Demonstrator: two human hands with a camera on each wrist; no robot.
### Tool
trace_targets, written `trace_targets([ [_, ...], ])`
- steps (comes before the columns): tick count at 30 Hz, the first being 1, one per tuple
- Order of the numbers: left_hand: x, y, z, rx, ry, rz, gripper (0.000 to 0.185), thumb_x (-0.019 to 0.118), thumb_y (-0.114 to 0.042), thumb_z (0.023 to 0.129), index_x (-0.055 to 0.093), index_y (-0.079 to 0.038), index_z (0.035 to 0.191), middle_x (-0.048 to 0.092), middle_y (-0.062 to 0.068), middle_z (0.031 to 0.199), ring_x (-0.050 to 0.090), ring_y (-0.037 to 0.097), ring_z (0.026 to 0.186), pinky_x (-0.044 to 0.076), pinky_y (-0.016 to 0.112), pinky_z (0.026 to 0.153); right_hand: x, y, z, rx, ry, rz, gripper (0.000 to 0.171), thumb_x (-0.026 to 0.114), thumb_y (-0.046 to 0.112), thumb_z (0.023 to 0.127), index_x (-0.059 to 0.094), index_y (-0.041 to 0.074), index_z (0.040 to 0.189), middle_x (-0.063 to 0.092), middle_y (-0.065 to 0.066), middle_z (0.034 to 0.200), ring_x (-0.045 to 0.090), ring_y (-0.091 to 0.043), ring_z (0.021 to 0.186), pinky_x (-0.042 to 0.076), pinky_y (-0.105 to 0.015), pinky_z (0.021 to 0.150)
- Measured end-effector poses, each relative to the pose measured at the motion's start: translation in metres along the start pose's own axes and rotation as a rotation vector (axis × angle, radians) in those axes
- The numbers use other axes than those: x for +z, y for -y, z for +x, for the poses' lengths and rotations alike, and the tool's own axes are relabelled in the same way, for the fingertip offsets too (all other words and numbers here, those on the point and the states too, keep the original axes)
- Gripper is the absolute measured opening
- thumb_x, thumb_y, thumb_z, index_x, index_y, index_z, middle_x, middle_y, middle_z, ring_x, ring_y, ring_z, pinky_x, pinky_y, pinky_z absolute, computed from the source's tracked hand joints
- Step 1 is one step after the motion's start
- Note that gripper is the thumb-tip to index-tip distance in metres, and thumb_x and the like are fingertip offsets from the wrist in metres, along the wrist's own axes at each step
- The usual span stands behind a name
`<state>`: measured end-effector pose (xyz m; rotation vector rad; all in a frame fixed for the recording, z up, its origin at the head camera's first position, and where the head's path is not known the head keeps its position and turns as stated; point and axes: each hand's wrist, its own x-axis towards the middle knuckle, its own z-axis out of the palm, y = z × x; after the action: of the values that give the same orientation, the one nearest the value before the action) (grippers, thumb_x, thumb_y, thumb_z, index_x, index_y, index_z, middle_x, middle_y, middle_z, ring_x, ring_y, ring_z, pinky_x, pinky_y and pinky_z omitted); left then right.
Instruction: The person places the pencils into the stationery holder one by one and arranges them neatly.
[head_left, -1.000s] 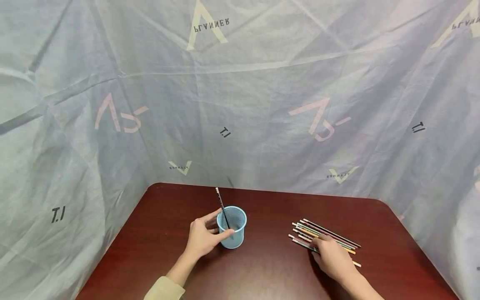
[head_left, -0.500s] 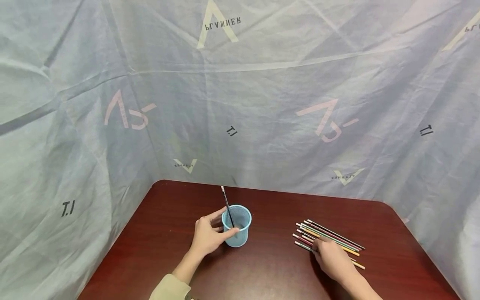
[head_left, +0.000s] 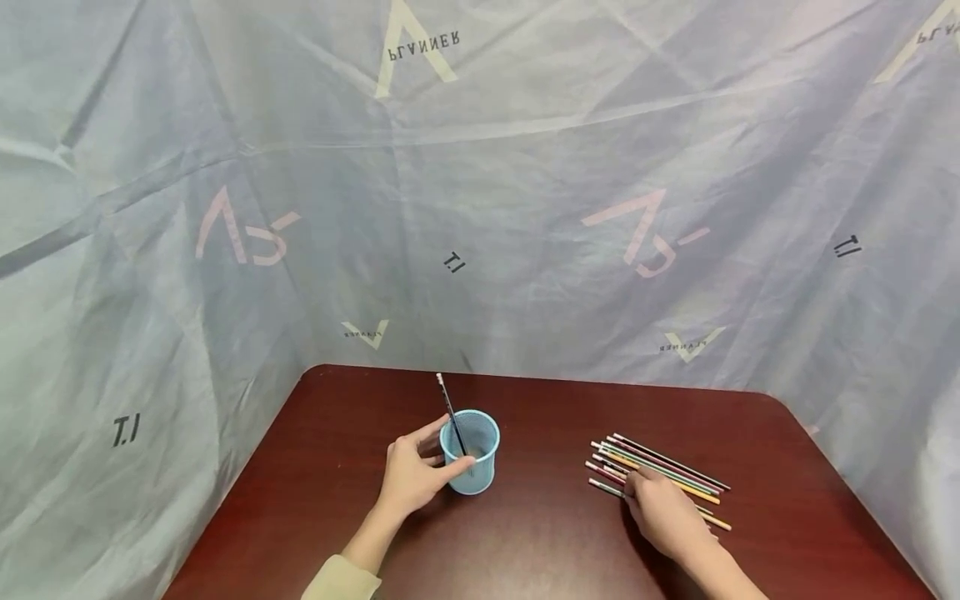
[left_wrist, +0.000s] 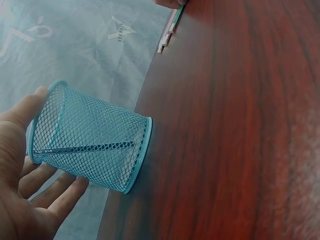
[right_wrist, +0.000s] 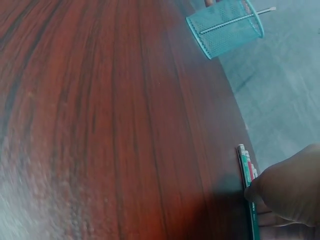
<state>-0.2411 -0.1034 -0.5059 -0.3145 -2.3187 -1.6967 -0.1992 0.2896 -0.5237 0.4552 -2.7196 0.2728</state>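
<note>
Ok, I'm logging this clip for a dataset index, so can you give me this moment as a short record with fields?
Surface: dark red wooden table
Backdrop: grey printed cloth
Left hand: holds the blue mesh cup, thumb and fingers round its wall
In cup: one dark pencil, leaning
Right hand: rests on the loose pencils, fingertips on the nearest ones; grip unclear
Pencil pile: lying flat, right of the cup

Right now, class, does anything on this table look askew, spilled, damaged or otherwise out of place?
Nothing stands out. The mesh cup stands upright on the table in the left hand, one pencil leaning inside. The other pencils lie roughly side by side under the right hand.
</note>
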Motion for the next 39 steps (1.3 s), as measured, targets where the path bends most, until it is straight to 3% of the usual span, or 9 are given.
trace_targets([
  [6, 0.001, 0.001, 0.000, 0.005, -0.007, -0.009, 0.077, 0.100, -0.028, 0.074, 0.069, -0.012, 0.142, 0.080, 0.015, 0.119, 0.080, 0.032, 0.105, 0.067, 0.042, 0.083, 0.000, 0.000, 0.001, -0.014, -0.026, 0.000, 0.031, 0.086, -0.003, 0.078, 0.061, 0.016, 0.075, 0.056, 0.005, 0.077, 0.057, -0.008, 0.067, 0.051, -0.027, 0.057],
  [14, 0.001, 0.002, 0.000, -0.001, -0.007, -0.016, 0.076, 0.100, -0.026, 0.074, 0.069, -0.011, 0.142, 0.080, 0.015, 0.120, 0.080, 0.032, 0.107, 0.067, 0.041, 0.083, 0.003, 0.001, -0.004, 0.030, 0.008, 0.017, 0.030, 0.085, -0.002, 0.082, 0.062, 0.017, 0.076, 0.056, 0.006, 0.078, 0.052, -0.003, 0.068, 0.048, -0.026, 0.057],
  [26, 0.000, 0.002, -0.001, -0.014, -0.002, -0.002, 0.076, 0.100, -0.026, 0.074, 0.069, -0.014, 0.143, 0.080, 0.012, 0.122, 0.079, 0.028, 0.109, 0.067, 0.037, 0.084, 0.011, 0.000, -0.008, -0.009, -0.105, -0.003, 0.036, 0.086, -0.003, 0.077, 0.059, 0.020, 0.075, 0.054, 0.008, 0.077, 0.052, -0.004, 0.070, 0.047, -0.026, 0.057],
  [34, 0.001, 0.003, -0.002, -0.028, -0.011, -0.003, 0.076, 0.101, -0.026, 0.073, 0.070, -0.016, 0.142, 0.080, 0.009, 0.120, 0.080, 0.026, 0.108, 0.067, 0.034, 0.083, 0.012, 0.001, -0.009, 0.014, -0.055, 0.014, 0.033, 0.084, -0.003, 0.082, 0.059, 0.019, 0.078, 0.053, 0.007, 0.079, 0.050, -0.006, 0.072, 0.047, -0.027, 0.059],
  [39, 0.000, 0.002, -0.001, -0.007, -0.007, -0.009, 0.076, 0.100, -0.026, 0.075, 0.069, -0.013, 0.143, 0.080, 0.012, 0.120, 0.080, 0.029, 0.106, 0.068, 0.038, 0.083, 0.002, 0.005, 0.005, -0.046, -0.139, 0.040, 0.032, 0.083, -0.007, 0.082, 0.059, 0.016, 0.081, 0.052, 0.006, 0.081, 0.052, -0.008, 0.074, 0.049, -0.028, 0.061],
])
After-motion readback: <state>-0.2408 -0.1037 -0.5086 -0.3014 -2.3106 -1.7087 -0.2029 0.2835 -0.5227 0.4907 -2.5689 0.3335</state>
